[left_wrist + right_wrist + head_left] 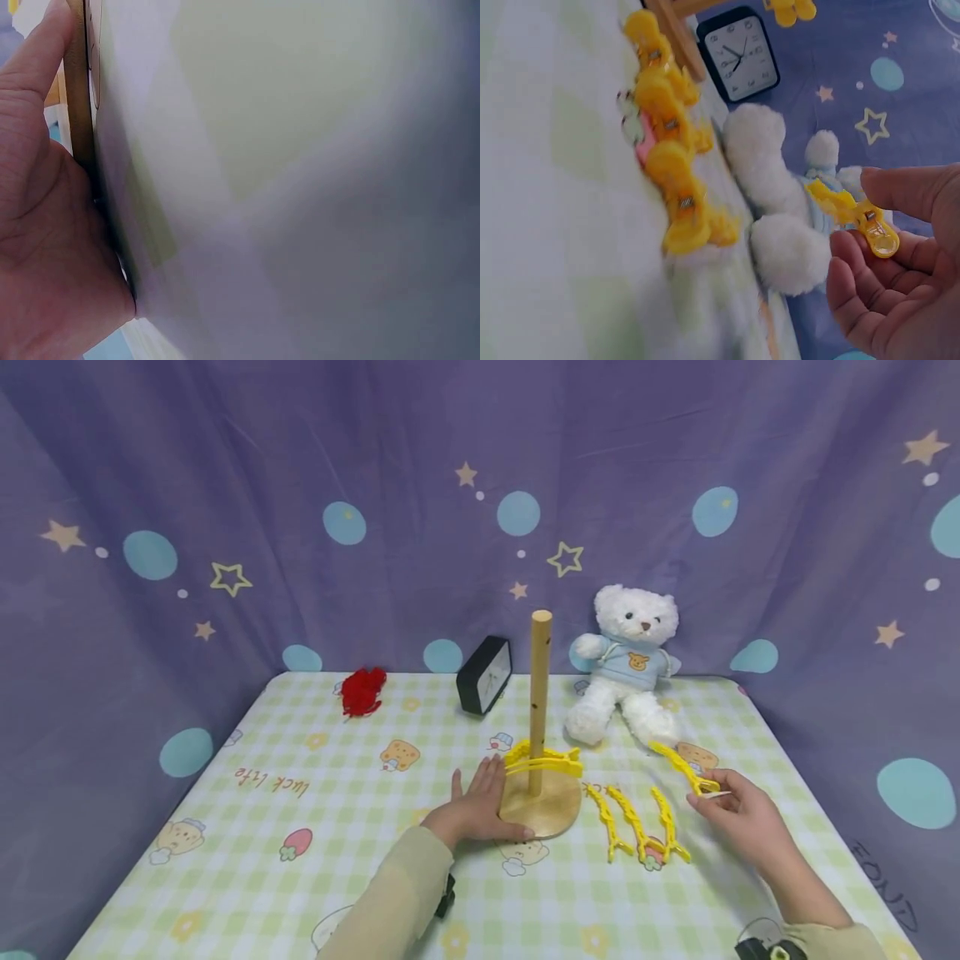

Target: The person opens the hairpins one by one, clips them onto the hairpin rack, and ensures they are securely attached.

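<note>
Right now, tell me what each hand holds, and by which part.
The right hand pinches a yellow clip by its handle end. The left hand rests against the round wooden base, not gripping it.

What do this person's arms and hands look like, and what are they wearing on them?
The left hand and right hand are human and ungloved. Each arm wears a plain, pale beige fabric sleeve, left and right. A small black device shows at each wrist, left and right; its details are too small to make out.
</note>
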`<state>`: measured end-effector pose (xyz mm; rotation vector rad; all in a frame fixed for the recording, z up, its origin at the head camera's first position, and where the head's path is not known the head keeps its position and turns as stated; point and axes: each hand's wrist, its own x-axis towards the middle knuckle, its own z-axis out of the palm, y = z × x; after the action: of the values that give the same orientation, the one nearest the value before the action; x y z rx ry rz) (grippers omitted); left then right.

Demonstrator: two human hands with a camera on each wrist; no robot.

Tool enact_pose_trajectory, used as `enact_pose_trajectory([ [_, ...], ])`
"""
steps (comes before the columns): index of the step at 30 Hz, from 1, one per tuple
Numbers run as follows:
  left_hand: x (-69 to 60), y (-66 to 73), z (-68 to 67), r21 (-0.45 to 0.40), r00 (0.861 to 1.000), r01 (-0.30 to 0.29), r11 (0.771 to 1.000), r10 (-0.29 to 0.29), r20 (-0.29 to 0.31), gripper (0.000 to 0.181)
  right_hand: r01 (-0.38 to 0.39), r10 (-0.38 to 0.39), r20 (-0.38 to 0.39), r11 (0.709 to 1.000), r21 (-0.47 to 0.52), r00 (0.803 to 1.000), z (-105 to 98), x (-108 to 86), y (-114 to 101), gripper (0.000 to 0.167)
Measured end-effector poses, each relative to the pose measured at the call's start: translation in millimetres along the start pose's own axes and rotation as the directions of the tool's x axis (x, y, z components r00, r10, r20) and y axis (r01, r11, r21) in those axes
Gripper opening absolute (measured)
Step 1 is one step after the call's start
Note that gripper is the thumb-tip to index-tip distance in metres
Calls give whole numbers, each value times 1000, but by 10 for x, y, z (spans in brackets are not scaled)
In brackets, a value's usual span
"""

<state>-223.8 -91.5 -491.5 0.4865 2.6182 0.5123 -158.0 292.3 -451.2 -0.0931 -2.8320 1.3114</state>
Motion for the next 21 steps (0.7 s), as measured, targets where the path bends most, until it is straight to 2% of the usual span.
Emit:
enact_pose_trajectory([
  [3, 8, -8, 1, 8, 1000, -3, 1000, 3, 1, 133, 90, -89, -50, 996, 26, 995, 17, -13, -142, 52],
  [5, 17, -17, 6, 13, 1000, -4, 1000, 4, 0, 133, 164, -162, -75, 986, 35, 984, 35, -27, -242, 50],
  [11, 17, -21, 2, 4, 1000, -4, 1000, 4, -4, 132, 365, -364, -148, 931, -16, 920, 145, -25, -479, 40],
  [15, -4, 1, -19, 2, 1000, -2, 1000, 2, 3, 132, 426, -429, -195, 903, -57, 882, 229, 2, -593, 34],
  [17, -18, 18, -35, 8, 1000, 2, 1000, -2, 14, 132, 434, -439, -213, 898, -74, 873, 275, 21, -637, 32],
  [21, -51, 48, -57, -1, 1000, -5, 1000, 5, 15, 131, 435, -441, -238, 897, -79, 865, 364, 54, -716, 29],
])
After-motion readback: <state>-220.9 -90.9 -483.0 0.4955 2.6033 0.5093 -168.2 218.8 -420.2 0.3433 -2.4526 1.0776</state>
